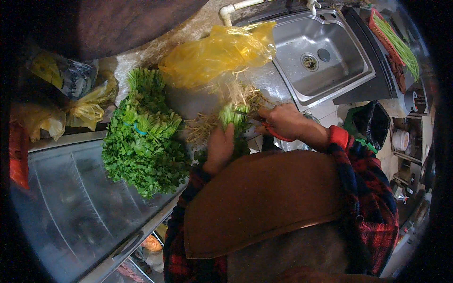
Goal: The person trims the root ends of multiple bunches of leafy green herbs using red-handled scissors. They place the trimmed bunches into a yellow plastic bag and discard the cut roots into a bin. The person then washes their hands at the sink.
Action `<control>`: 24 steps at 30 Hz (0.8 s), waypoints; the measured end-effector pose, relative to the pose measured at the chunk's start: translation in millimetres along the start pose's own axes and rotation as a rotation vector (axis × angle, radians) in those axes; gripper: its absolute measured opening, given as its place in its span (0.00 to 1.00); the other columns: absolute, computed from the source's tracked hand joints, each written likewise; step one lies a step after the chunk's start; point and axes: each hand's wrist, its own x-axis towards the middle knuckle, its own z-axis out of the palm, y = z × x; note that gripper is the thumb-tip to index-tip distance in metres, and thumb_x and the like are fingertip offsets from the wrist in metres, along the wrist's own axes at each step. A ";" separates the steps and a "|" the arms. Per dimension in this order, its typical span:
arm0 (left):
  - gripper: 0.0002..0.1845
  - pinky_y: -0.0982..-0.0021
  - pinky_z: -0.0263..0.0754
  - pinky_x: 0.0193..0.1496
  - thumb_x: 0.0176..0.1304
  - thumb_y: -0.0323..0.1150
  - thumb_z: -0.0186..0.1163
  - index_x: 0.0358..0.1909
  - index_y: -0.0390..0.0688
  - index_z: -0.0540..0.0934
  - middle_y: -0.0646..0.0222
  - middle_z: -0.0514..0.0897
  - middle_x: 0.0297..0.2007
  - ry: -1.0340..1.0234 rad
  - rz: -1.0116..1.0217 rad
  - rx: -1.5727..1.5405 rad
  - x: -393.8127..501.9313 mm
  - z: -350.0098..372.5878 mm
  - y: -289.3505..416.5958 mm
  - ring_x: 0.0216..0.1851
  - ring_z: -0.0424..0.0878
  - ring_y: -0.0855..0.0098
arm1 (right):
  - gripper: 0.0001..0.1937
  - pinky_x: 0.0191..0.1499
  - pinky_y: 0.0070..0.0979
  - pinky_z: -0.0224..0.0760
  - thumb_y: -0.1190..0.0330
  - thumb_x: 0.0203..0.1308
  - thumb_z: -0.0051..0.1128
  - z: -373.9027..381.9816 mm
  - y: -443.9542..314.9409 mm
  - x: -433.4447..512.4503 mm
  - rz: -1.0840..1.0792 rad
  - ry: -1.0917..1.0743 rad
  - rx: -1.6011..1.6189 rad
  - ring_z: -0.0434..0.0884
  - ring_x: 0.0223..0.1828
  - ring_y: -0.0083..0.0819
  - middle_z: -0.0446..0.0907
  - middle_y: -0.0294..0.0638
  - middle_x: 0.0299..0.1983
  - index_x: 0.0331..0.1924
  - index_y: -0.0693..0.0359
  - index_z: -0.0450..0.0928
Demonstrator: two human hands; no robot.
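Observation:
My left hand (220,144) grips a bunch of leafy herbs, likely cilantro, by its pale green stems (230,115). The stringy roots (240,90) point away from me. In my right hand (285,120) is a pair of scissors with red handles (277,133); the dark blades lie across the stems just below the roots. Whether the blades are fully closed is hard to see. To the left rests a large pile of herb bunches (145,152), one tied with a blue band (135,128). Brown root trimmings (202,129) are scattered between the pile and my left hand.
A yellow plastic bag (219,53) lies behind the roots, beside a stainless steel sink (327,86). A bin with a black liner (371,123) stands at right. Long green vegetables (398,46) fill a red basket (380,35). Tied bags (85,109) sit at left, above a glass-topped surface (78,198).

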 end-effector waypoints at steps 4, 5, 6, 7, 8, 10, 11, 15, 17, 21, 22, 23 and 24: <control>0.27 0.48 0.72 0.49 0.74 0.47 0.46 0.59 0.33 0.72 0.38 0.81 0.44 -0.014 -0.054 -0.060 -1.3 -3.1 1.6 0.46 0.79 0.38 | 0.26 0.44 0.48 0.76 0.42 0.63 0.54 16.8 9.6 6.0 -0.283 0.289 0.187 0.84 0.39 0.55 0.85 0.49 0.37 0.53 0.53 0.78; 0.27 0.48 0.73 0.49 0.74 0.48 0.46 0.59 0.33 0.71 0.38 0.81 0.44 -0.006 -0.068 -0.052 -1.3 -3.8 2.6 0.46 0.79 0.39 | 0.25 0.42 0.48 0.76 0.42 0.63 0.55 19.9 11.9 7.0 -0.319 0.323 0.236 0.84 0.37 0.56 0.85 0.49 0.35 0.52 0.53 0.78; 0.27 0.49 0.73 0.49 0.74 0.48 0.46 0.60 0.33 0.71 0.38 0.81 0.43 -0.001 -0.081 -0.045 -1.7 -4.3 3.7 0.45 0.79 0.39 | 0.25 0.41 0.48 0.77 0.43 0.62 0.56 21.8 14.1 7.3 -0.256 0.268 0.253 0.84 0.36 0.56 0.85 0.49 0.34 0.52 0.53 0.78; 0.27 0.48 0.73 0.49 0.74 0.48 0.46 0.60 0.33 0.71 0.37 0.81 0.43 0.004 -0.047 -0.053 -1.7 -4.4 4.8 0.45 0.79 0.38 | 0.25 0.40 0.48 0.77 0.43 0.62 0.57 23.0 15.4 6.9 -0.190 0.213 0.271 0.84 0.35 0.56 0.85 0.49 0.33 0.52 0.53 0.78; 0.27 0.48 0.73 0.48 0.74 0.48 0.46 0.60 0.33 0.71 0.37 0.81 0.42 0.008 -0.014 -0.060 -1.9 -4.4 5.8 0.45 0.79 0.38 | 0.25 0.40 0.48 0.76 0.43 0.61 0.58 23.9 15.9 5.7 -0.165 0.201 0.249 0.84 0.35 0.56 0.84 0.49 0.33 0.52 0.53 0.78; 0.28 0.47 0.73 0.48 0.74 0.48 0.46 0.59 0.33 0.71 0.36 0.81 0.41 -0.008 -0.009 -0.016 -1.4 -3.1 6.8 0.44 0.79 0.37 | 0.25 0.41 0.48 0.76 0.43 0.61 0.58 24.4 14.9 4.1 -0.143 0.214 0.216 0.84 0.36 0.56 0.84 0.50 0.34 0.51 0.54 0.78; 0.28 0.46 0.72 0.48 0.74 0.48 0.46 0.59 0.33 0.71 0.36 0.81 0.40 -0.027 -0.037 0.032 -0.8 -2.1 6.7 0.43 0.79 0.37 | 0.25 0.39 0.48 0.76 0.43 0.61 0.59 24.8 13.4 4.2 -0.155 0.269 0.192 0.84 0.36 0.55 0.84 0.50 0.33 0.49 0.55 0.77; 0.27 0.44 0.72 0.47 0.73 0.48 0.47 0.57 0.32 0.73 0.35 0.81 0.39 -0.078 -0.033 0.147 1.4 2.8 2.7 0.42 0.79 0.35 | 0.24 0.35 0.47 0.74 0.44 0.61 0.59 28.9 8.4 11.1 -0.189 0.346 0.139 0.83 0.35 0.54 0.82 0.51 0.31 0.45 0.56 0.76; 0.26 0.45 0.72 0.48 0.73 0.48 0.48 0.56 0.32 0.73 0.35 0.81 0.40 -0.054 -0.106 0.083 0.7 4.0 0.5 0.43 0.79 0.36 | 0.24 0.36 0.46 0.75 0.44 0.61 0.59 30.1 10.9 15.4 -0.204 0.324 0.206 0.83 0.35 0.54 0.83 0.50 0.31 0.45 0.56 0.76; 0.25 0.48 0.72 0.50 0.73 0.46 0.48 0.55 0.32 0.74 0.36 0.80 0.43 0.040 -0.160 -0.149 0.8 3.7 -1.2 0.46 0.78 0.36 | 0.24 0.37 0.45 0.75 0.43 0.62 0.57 29.8 15.3 14.2 -0.396 0.468 0.316 0.83 0.37 0.53 0.83 0.49 0.31 0.46 0.56 0.76; 0.24 0.50 0.72 0.49 0.73 0.45 0.49 0.54 0.32 0.74 0.38 0.81 0.43 0.074 -0.105 -0.163 -0.1 3.6 -0.8 0.45 0.79 0.40 | 0.25 0.37 0.45 0.75 0.42 0.62 0.56 28.4 14.7 12.3 -0.438 0.475 0.318 0.83 0.37 0.53 0.83 0.50 0.32 0.46 0.56 0.76; 0.23 0.53 0.73 0.49 0.74 0.44 0.49 0.54 0.32 0.75 0.41 0.81 0.43 0.096 -0.080 -0.167 -0.4 3.8 -0.3 0.45 0.79 0.43 | 0.25 0.38 0.46 0.75 0.42 0.63 0.55 26.1 13.2 10.2 -0.357 0.405 0.257 0.83 0.37 0.53 0.83 0.50 0.32 0.47 0.56 0.76; 0.22 0.55 0.73 0.49 0.74 0.43 0.49 0.53 0.32 0.75 0.44 0.82 0.43 0.118 -0.055 -0.172 -1.3 3.7 0.3 0.44 0.80 0.46 | 0.25 0.39 0.46 0.75 0.41 0.64 0.54 23.1 11.5 7.2 -0.259 0.296 0.223 0.83 0.37 0.54 0.83 0.51 0.33 0.47 0.56 0.76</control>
